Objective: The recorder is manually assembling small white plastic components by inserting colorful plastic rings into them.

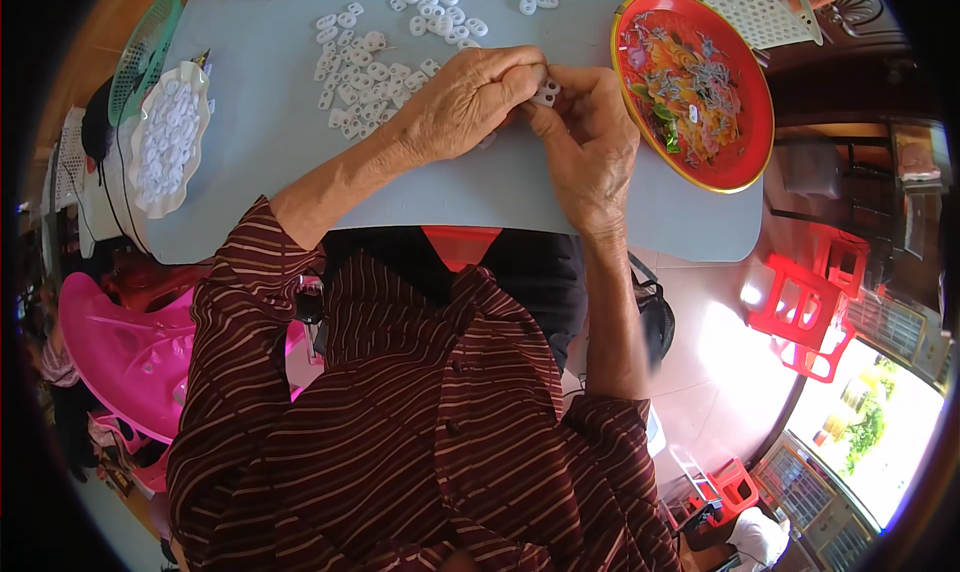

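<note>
Above the grey table's near side, my two hands meet with fingertips together. Between them shows a small white oval plastic piece with dark holes (547,94), pinched by the thumb and fingers of my right hand (592,142). My left hand (470,102) is closed against the same piece; whatever sits inside its fingers is hidden. A loose spread of similar white two-holed pieces (365,82) lies beyond my left wrist. To the right of my right hand, a round red tray (762,122) with a gold rim holds many small grey metal bits and one white piece.
A scalloped white dish (203,97) heaped with white pieces stands at the table's left edge, beside a green mesh basket (150,47). More pieces (445,12) lie at the far side. A white perforated basket (745,12) is at the far right. A pink chair (120,362) stands left.
</note>
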### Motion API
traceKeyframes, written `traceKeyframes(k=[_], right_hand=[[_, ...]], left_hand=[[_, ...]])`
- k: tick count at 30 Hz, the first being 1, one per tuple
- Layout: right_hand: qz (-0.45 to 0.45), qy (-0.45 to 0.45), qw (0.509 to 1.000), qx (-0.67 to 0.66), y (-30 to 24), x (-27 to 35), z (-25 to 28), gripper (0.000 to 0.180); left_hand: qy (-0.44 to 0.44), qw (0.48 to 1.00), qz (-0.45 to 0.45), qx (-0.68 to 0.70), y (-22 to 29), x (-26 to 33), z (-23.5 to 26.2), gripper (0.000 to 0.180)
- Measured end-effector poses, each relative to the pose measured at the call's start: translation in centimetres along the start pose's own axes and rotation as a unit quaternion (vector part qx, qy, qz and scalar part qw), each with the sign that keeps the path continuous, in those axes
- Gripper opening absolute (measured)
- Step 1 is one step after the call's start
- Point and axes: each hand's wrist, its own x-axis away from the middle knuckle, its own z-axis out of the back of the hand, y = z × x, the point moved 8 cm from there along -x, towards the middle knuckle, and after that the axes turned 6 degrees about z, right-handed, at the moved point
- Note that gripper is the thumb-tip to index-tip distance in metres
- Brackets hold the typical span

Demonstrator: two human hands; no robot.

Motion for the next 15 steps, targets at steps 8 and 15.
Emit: traceKeyframes(k=[8,15], right_hand=[[-0.008,0.0,1.0,-0.017,-0.17,0.11,0.21,0.024],[-0.012,0.012,1.0,-0.005,0.0,0.33,0.45,0.02]], left_hand=[[0.026,1.0,-0.017,0.003,0.73,0.58,-0.2,0.023],[0.012,0.999,-0.036,-0.02,0.87,0.59,-0.23,0.02]])
